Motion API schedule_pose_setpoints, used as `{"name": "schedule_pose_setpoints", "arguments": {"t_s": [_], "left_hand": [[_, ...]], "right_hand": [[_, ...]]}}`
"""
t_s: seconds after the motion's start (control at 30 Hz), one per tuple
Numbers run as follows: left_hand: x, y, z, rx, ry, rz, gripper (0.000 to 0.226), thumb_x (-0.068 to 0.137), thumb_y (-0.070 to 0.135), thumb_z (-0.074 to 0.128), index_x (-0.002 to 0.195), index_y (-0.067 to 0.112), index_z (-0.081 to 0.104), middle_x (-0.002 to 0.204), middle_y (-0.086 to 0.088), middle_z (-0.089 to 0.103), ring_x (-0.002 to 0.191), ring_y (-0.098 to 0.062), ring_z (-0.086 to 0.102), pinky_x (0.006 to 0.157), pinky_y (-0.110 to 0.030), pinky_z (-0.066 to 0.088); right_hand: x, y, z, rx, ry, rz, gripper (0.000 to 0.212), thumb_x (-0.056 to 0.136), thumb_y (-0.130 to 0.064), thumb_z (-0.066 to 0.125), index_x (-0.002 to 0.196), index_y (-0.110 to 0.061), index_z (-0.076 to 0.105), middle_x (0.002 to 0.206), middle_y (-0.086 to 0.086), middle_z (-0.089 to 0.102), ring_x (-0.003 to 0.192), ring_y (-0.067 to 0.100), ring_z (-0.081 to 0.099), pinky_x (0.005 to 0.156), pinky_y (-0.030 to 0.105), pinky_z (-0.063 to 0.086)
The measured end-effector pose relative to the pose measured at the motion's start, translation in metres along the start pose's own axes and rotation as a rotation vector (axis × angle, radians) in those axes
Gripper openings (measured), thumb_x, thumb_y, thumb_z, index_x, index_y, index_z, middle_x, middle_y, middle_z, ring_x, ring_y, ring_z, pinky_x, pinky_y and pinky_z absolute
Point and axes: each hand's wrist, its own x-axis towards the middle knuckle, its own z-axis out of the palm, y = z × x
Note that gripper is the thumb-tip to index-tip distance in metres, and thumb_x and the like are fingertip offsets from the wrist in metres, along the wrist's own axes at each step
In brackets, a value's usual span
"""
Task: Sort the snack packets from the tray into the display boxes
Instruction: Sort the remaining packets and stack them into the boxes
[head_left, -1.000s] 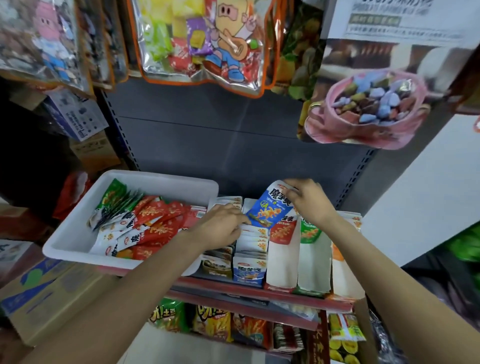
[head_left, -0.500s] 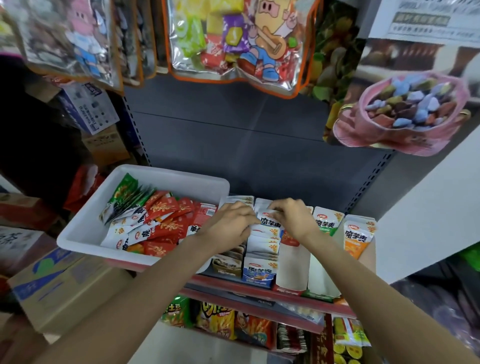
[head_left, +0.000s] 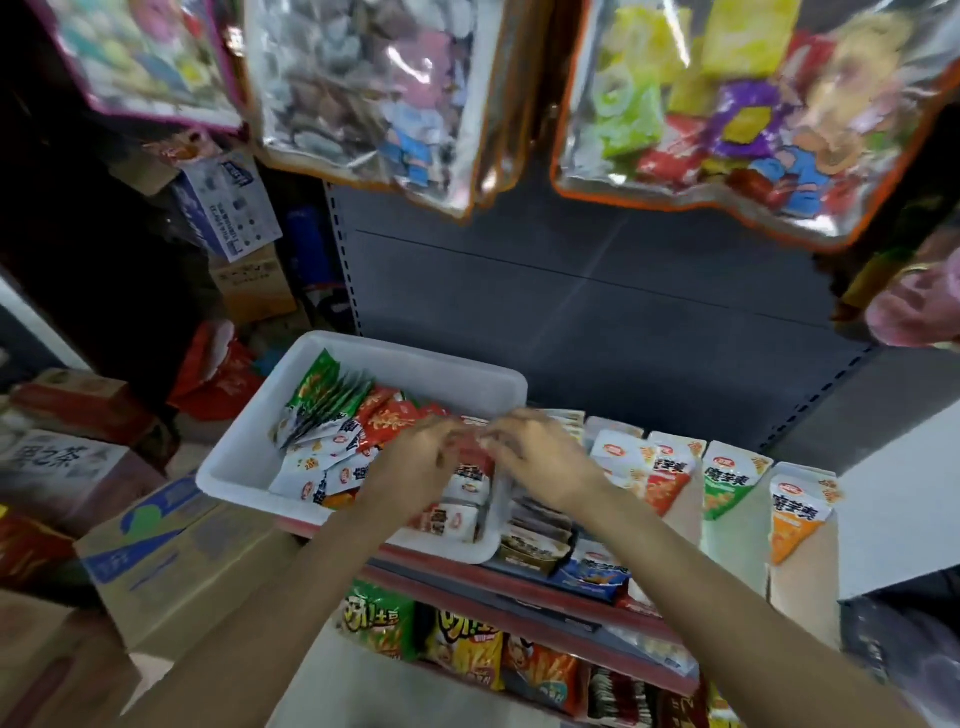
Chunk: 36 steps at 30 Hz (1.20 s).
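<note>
A white tray (head_left: 244, 457) sits on the shelf with green packets (head_left: 322, 395), red packets (head_left: 389, 423) and white packets (head_left: 311, 470) inside. To its right stand display boxes (head_left: 795, 582) with upright red (head_left: 667, 480), green (head_left: 727, 483) and orange packets (head_left: 795, 512), plus rows of blue packets (head_left: 592, 569) and brown packets (head_left: 535, 543). My left hand (head_left: 415, 465) and my right hand (head_left: 543, 465) meet over the tray's right end, fingertips together on red packets. Motion blur hides the grip of both.
Clear bags of mixed snacks (head_left: 727, 114) hang low above the shelf. Cardboard cartons (head_left: 171, 561) are stacked left of the tray. A lower shelf holds chip bags (head_left: 462, 649). The grey back panel (head_left: 597, 312) rises behind the tray.
Both hands have moved left from the display boxes to the tray's right end. The blue packet from my right hand now stays in a box. The view has swung left.
</note>
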Motion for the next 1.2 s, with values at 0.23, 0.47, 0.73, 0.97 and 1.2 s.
{"name": "schedule_pose_setpoints", "arguments": {"t_s": [0.23,0.47,0.73,0.97,1.2], "left_hand": [[0.004,-0.096,-0.032,0.071,-0.080,-0.197,0.031,0.092,0.011,0.053,0.122,0.015,0.059,0.128,-0.007,0.056,0.116,-0.024,0.053,0.097,-0.037,0.044],[0.013,-0.149,-0.037,0.340,-0.325,-0.204,0.060,0.090,0.022,0.057,0.143,0.015,0.031,0.147,-0.004,0.032,0.136,-0.023,0.029,0.109,-0.034,0.031],[0.017,-0.165,-0.042,0.272,-0.430,-0.159,0.068,0.093,0.022,0.055,0.150,0.018,0.018,0.155,-0.005,0.020,0.142,-0.023,0.017,0.115,-0.036,0.022],[0.008,-0.176,-0.041,0.099,-0.423,-0.149,0.059,0.094,0.015,0.053,0.147,0.015,0.028,0.155,-0.006,0.023,0.142,-0.022,0.019,0.116,-0.033,0.019],[0.006,-0.174,-0.042,-0.061,-0.253,-0.164,0.048,0.090,0.009,0.056,0.137,0.008,0.045,0.137,-0.008,0.047,0.126,-0.023,0.043,0.105,-0.030,0.034]], "right_hand": [[0.060,-0.035,0.067,0.010,-0.125,0.090,0.035,0.095,-0.025,0.051,0.126,-0.010,0.054,0.128,0.013,0.054,0.119,0.028,0.048,0.102,0.038,0.038],[0.097,-0.050,0.108,-0.146,-0.219,0.127,0.067,0.097,-0.028,0.048,0.151,-0.014,0.010,0.159,0.002,0.002,0.146,0.019,0.001,0.116,0.027,0.004],[0.114,-0.065,0.140,-0.323,-0.201,0.224,0.057,0.094,-0.041,0.049,0.143,-0.016,0.032,0.144,0.006,0.033,0.134,0.028,0.032,0.109,0.039,0.028],[0.094,-0.047,0.146,-0.219,-0.091,0.280,0.041,0.091,-0.031,0.058,0.125,-0.008,0.052,0.129,0.008,0.045,0.120,0.027,0.046,0.099,0.035,0.040],[0.106,-0.056,0.136,-0.238,-0.197,0.365,0.053,0.083,-0.023,0.068,0.128,-0.021,0.041,0.122,0.009,0.055,0.114,0.030,0.053,0.095,0.040,0.041]]}}
